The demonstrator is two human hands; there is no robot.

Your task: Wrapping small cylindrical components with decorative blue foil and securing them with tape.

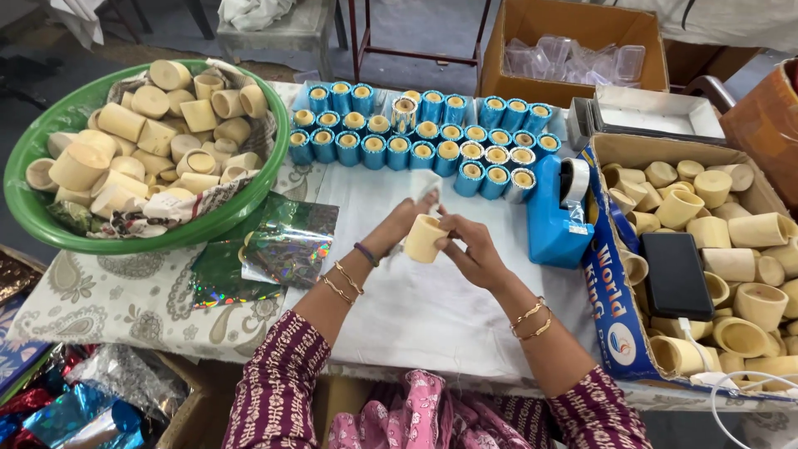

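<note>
Patterned sleeves frame the head view. Both hands meet over the white cloth [432, 308]: the right hand [472, 249] and left hand [407, 223] pinch a plain cream cup [423, 239] between them, fingers clamped on it. Behind stand rows of blue foil-wrapped cups [416, 137], a blue tape dispenser [553, 216] just right, a green basin [50, 216] of bare cups left.

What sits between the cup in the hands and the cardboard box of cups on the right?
In the head view, a blue tape dispenser stands between the cream cup and the cardboard box.

Open cloth [416, 308] between bowl [50, 224] and tape dispenser [555, 218]
</note>
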